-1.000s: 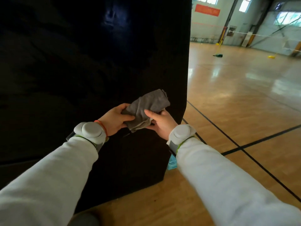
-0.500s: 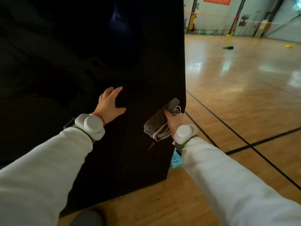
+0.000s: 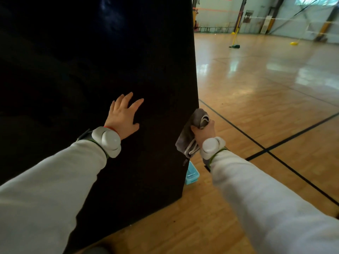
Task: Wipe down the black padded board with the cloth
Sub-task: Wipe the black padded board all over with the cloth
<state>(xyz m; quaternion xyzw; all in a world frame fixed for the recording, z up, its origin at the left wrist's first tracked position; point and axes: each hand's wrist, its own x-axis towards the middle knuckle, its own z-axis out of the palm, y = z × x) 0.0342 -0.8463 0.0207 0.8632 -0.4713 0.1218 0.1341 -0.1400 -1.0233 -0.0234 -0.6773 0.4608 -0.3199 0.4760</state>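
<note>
The black padded board [image 3: 91, 70] stands upright on the wooden floor and fills the left half of the view. My left hand [image 3: 122, 116] lies flat against its face with fingers spread, holding nothing. My right hand [image 3: 203, 131] grips the folded grey cloth [image 3: 190, 136] and presses it against the board's right vertical edge, about level with my left wrist. Part of the cloth hangs below my fingers.
A light blue plastic tray [image 3: 191, 174] sits on the floor just behind the board's lower right corner. Black court lines [image 3: 275, 153] cross the wooden floor to the right. Far off lie a yellow pole base [image 3: 234, 46] and a yellow marker [image 3: 293, 43].
My left hand let go of the cloth and spread flat on the board. My right hand carried the cloth rightward from the board's face onto its right edge.
</note>
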